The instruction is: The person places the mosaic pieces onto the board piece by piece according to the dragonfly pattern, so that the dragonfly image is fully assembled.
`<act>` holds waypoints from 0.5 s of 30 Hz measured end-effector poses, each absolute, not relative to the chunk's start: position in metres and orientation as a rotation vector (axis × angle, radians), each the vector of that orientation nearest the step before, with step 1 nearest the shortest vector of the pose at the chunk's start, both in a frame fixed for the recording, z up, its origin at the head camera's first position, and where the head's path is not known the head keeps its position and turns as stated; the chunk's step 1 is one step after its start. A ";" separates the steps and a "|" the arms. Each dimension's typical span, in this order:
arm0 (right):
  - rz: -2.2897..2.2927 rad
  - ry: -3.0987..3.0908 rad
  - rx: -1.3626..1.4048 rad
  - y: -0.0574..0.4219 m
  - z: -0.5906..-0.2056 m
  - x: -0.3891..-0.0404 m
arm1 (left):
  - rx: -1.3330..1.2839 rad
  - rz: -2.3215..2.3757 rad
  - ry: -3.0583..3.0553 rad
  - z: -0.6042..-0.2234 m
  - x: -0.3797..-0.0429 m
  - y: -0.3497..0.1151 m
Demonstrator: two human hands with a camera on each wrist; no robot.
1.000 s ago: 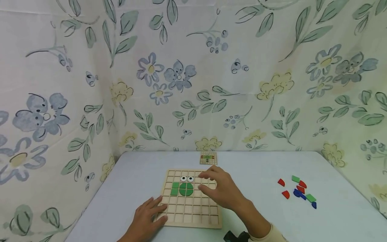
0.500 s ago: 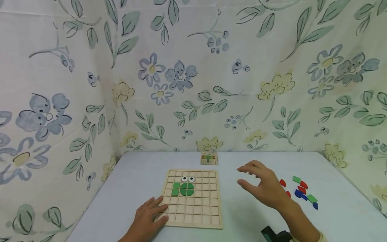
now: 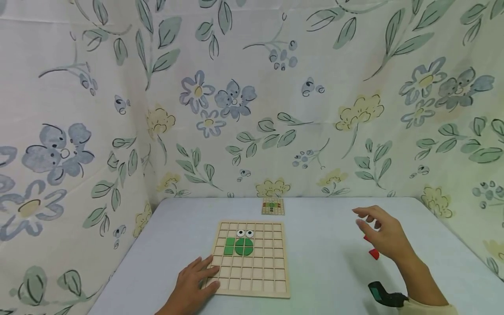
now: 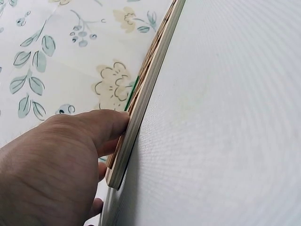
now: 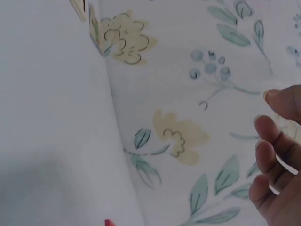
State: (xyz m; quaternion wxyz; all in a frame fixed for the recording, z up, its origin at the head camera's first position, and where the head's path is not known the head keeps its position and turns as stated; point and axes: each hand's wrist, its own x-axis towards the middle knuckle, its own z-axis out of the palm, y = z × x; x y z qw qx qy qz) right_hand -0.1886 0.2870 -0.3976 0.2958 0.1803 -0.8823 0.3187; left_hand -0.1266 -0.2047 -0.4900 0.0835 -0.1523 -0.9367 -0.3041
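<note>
A square wooden grid board [image 3: 252,273] lies on the table in the head view. Green pieces [image 3: 244,247] and two round eye pieces [image 3: 245,233] sit in its upper left cells. My left hand [image 3: 191,282] rests on the board's lower left edge, fingers spread over the rim; the left wrist view shows the thumb against that edge. My right hand [image 3: 383,232] hovers above the loose pieces at the right, fingers loosely bent with a gap to the thumb and nothing between them. Red quarter-round pieces [image 3: 374,253] show beside it; the hand hides the others.
A small pattern card [image 3: 273,206] stands at the table's back edge, behind the board. The white table [image 3: 323,262] meets floral cloth [image 3: 275,144] at the back and sides. A black wrist device [image 3: 387,296] is strapped to my right forearm.
My right hand has moved from above the board to the right, over the loose pieces. My left hand and the pieces on the board have stayed in place.
</note>
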 end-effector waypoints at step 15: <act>0.921 -2.614 -0.031 0.328 -0.461 -0.214 | -0.443 -0.896 -2.812 -0.491 -0.128 -0.205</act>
